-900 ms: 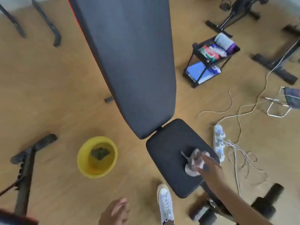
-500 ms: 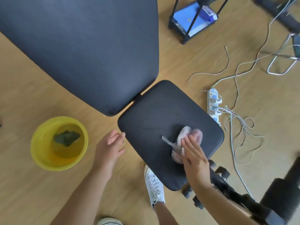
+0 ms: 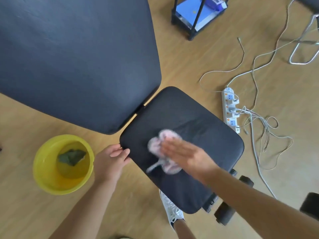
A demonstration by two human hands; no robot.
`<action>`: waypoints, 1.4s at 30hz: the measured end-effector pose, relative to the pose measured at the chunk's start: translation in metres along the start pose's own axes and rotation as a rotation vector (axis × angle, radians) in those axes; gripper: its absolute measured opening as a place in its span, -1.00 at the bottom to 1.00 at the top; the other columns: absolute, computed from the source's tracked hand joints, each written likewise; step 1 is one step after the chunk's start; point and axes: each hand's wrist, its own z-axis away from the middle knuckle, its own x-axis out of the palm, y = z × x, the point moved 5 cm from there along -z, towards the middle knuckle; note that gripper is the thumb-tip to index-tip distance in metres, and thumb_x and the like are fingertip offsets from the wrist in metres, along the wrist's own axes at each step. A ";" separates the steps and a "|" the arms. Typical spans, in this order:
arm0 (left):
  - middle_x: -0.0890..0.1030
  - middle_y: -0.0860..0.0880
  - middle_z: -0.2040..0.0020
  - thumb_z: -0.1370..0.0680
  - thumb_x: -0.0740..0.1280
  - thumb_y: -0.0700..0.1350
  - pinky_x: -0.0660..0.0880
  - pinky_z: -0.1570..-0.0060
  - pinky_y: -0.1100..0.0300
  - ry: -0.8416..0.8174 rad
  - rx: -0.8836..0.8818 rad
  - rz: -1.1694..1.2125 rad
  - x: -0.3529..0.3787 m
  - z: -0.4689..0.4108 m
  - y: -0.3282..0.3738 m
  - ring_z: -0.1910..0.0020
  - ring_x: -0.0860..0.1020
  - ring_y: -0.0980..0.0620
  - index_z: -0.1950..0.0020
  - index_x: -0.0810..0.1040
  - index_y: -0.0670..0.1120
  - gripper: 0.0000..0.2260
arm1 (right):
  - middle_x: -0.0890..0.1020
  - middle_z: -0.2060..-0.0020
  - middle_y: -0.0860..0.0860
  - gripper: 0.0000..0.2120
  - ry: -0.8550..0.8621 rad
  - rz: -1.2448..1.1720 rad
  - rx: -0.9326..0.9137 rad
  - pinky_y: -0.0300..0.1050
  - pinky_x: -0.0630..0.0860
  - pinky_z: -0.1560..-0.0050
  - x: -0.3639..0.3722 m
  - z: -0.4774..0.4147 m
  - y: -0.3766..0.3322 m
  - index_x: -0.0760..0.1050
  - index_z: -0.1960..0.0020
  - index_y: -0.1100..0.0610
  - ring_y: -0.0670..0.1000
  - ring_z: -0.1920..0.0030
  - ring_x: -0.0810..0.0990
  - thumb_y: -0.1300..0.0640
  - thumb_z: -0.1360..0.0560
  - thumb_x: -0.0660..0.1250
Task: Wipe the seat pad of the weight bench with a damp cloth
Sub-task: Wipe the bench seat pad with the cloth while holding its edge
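While the right hand point(image 3: 186, 152), fingers flat, presses the cloth point(image 3: 161, 149) mid seat pad point(image 3: 212, 135), the left hand point(image 3: 110, 161) rests loose fingers against its left edge; unpinched, that cloth could bunch and skip.

Crumpled pink cloth point(image 3: 156, 146) lies mid black seat pad point(image 3: 198, 121)

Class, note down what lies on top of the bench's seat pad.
A pale pink cloth lies on the seat pad, pressed by the flat right hand. The left hand touches the pad's edge with its fingers. The cloth's part under the right hand is hidden.
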 end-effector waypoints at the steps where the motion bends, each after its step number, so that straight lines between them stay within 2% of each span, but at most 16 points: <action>1: 0.76 0.01 0.16 -0.51 0.51 -0.27 0.69 0.25 0.23 -0.005 0.007 -0.038 0.000 0.000 0.002 0.18 0.76 -0.01 -0.06 0.67 -0.17 -0.85 | 0.58 -0.15 0.21 -0.78 0.192 -0.137 0.229 0.20 0.48 0.03 -0.030 -0.014 0.017 0.40 -0.28 0.35 0.25 -0.08 0.53 0.32 -0.65 0.22; 2: 0.76 0.07 0.21 -0.51 0.52 -0.26 0.70 0.25 0.21 -0.005 0.017 -0.072 -0.001 0.001 0.003 0.22 0.77 0.02 -0.06 0.67 -0.16 -0.85 | 0.58 -0.14 0.27 -0.78 0.340 -0.197 0.484 0.26 0.49 0.10 -0.040 -0.016 0.043 0.43 -0.26 0.36 0.25 0.04 0.37 0.36 -0.63 0.22; 4: 0.75 0.11 0.27 -0.51 0.52 -0.25 0.73 0.17 0.07 0.006 0.026 -0.134 0.000 0.002 0.006 0.23 0.76 0.01 -0.05 0.70 -0.18 -0.86 | 0.54 -0.35 0.22 -0.63 0.497 -0.094 0.825 0.29 0.45 -0.33 -0.019 -0.022 0.034 0.51 -0.35 0.33 0.08 -0.50 0.24 0.46 -0.55 0.29; 5: 0.75 0.07 0.26 -0.51 0.51 -0.25 0.73 0.12 -0.01 0.014 0.035 -0.156 0.000 0.003 0.007 0.21 0.75 -0.01 -0.03 0.71 -0.20 -0.89 | 0.51 -0.39 0.22 -0.59 0.512 0.041 0.761 0.23 0.35 -0.45 -0.005 -0.033 -0.001 0.51 -0.35 0.32 0.10 -0.50 0.28 0.48 -0.52 0.31; 9: 0.75 0.05 0.30 -0.52 0.41 -0.25 0.63 0.26 0.15 0.004 0.140 -0.285 0.000 0.009 0.015 0.30 0.69 0.01 0.15 0.72 -0.09 -0.88 | 0.51 -0.38 0.15 -0.64 -0.254 0.313 -0.235 0.11 0.34 -0.47 0.044 -0.029 -0.052 0.48 -0.40 0.22 0.19 -0.43 0.43 0.36 -0.66 0.13; 11: 0.73 0.15 0.24 -0.53 0.46 -0.22 0.65 0.31 0.31 -0.007 0.145 -0.270 0.002 0.012 0.017 0.30 0.73 0.20 -0.07 0.75 -0.17 -0.86 | 0.62 -0.18 0.19 -0.72 0.002 0.006 0.149 0.18 0.55 -0.20 -0.009 -0.039 0.006 0.54 -0.30 0.23 0.21 -0.20 0.62 0.38 -0.62 0.27; 13: 0.65 0.29 0.30 -0.53 0.49 -0.18 0.58 0.39 0.42 0.017 0.171 -0.299 0.003 0.015 0.020 0.33 0.71 0.28 -0.08 0.76 -0.20 -0.83 | 0.63 -0.26 0.12 -0.64 0.470 0.054 0.621 0.06 0.50 -0.34 -0.035 -0.050 0.040 0.58 -0.30 0.26 0.14 -0.34 0.55 0.45 -0.54 0.35; 15: 0.72 0.13 0.31 -0.53 0.48 -0.19 0.69 0.28 0.11 0.023 0.175 -0.316 0.004 0.017 0.024 0.26 0.75 0.03 0.05 0.75 -0.20 -0.91 | 0.61 -0.31 0.09 -0.70 0.539 0.071 0.721 -0.04 0.46 -0.39 0.002 -0.075 0.006 0.59 -0.29 0.20 0.10 -0.39 0.50 0.32 -0.57 0.36; 17: 0.74 -0.12 0.32 -0.47 0.45 -0.21 0.68 0.23 -0.10 0.010 0.193 -0.337 0.004 0.016 0.024 0.28 0.70 -0.22 0.23 0.69 -0.23 -0.88 | 0.58 -0.26 0.14 -0.74 0.099 0.246 0.263 0.05 0.48 -0.31 0.049 -0.098 -0.049 0.59 -0.24 0.12 0.23 -0.31 0.50 0.20 -0.55 0.37; 20: 0.66 -0.07 0.46 -0.45 0.40 -0.32 0.54 0.52 0.19 0.034 0.187 -0.361 0.001 0.019 0.022 0.48 0.60 0.06 0.41 0.53 -0.16 -0.77 | 0.49 -0.43 0.09 -0.53 -0.191 0.242 -0.261 0.01 0.31 -0.51 0.038 -0.080 -0.031 0.49 -0.41 0.21 0.07 -0.51 0.34 0.41 -0.52 0.31; 23: 0.60 -0.07 0.47 -0.53 0.42 -0.29 0.52 0.49 0.37 0.009 0.189 -0.323 0.002 0.018 0.022 0.44 0.63 0.06 0.33 0.55 -0.23 -0.77 | 0.56 -0.36 0.11 -0.59 0.291 0.118 0.344 -0.13 0.27 -0.51 -0.043 -0.100 0.044 0.57 -0.33 0.23 0.07 -0.45 0.43 0.35 -0.49 0.34; 26: 0.71 -0.14 0.30 -0.54 0.43 -0.27 0.73 0.23 -0.02 -0.008 0.173 -0.341 0.005 0.017 0.024 0.29 0.72 -0.14 0.18 0.65 -0.25 -0.90 | 0.67 -0.09 0.17 -0.72 0.622 -0.041 0.818 0.19 0.53 -0.15 -0.030 -0.114 0.040 0.65 -0.10 0.27 0.21 -0.13 0.55 0.37 -0.41 0.34; 29: 0.74 -0.15 0.20 -0.53 0.38 -0.29 0.71 0.16 -0.17 -0.013 0.185 -0.375 0.006 0.015 0.027 0.23 0.74 -0.20 0.04 0.67 -0.19 -0.92 | 0.65 -0.11 0.08 -0.75 0.184 0.094 0.205 0.14 0.55 0.03 0.032 -0.118 -0.031 0.64 -0.12 0.18 0.16 -0.12 0.54 0.31 -0.48 0.32; 32: 0.75 -0.09 0.13 -0.54 0.38 -0.29 0.71 0.09 -0.13 -0.042 0.220 -0.426 0.006 0.011 0.032 0.17 0.75 -0.15 -0.33 0.60 -0.03 -0.62 | 0.58 -0.33 0.04 -0.57 -0.232 0.330 -0.327 0.09 0.52 -0.27 0.018 -0.098 -0.008 0.57 -0.30 0.18 0.11 -0.42 0.46 0.44 -0.51 0.21; 38: 0.78 -0.13 -0.01 -0.51 0.49 -0.27 0.71 -0.03 -0.08 -0.112 0.245 -0.613 0.006 0.009 0.055 0.03 0.76 -0.13 -0.32 0.63 -0.12 -0.62 | 0.69 -0.14 0.07 -0.74 0.409 0.156 0.538 0.10 0.58 -0.01 -0.027 -0.061 0.031 0.67 -0.18 0.25 0.17 0.03 0.52 0.42 -0.54 0.34; 42: 0.73 -0.20 0.20 -0.36 0.59 -0.05 0.49 0.34 0.19 -0.183 0.131 -0.839 0.012 -0.003 0.077 0.24 0.71 -0.05 0.19 0.61 -0.19 -0.73 | 0.63 -0.23 -0.02 -0.72 -0.167 0.141 -0.123 0.01 0.59 0.02 0.031 0.014 -0.046 0.61 -0.21 0.09 0.10 -0.17 0.58 0.21 -0.66 0.15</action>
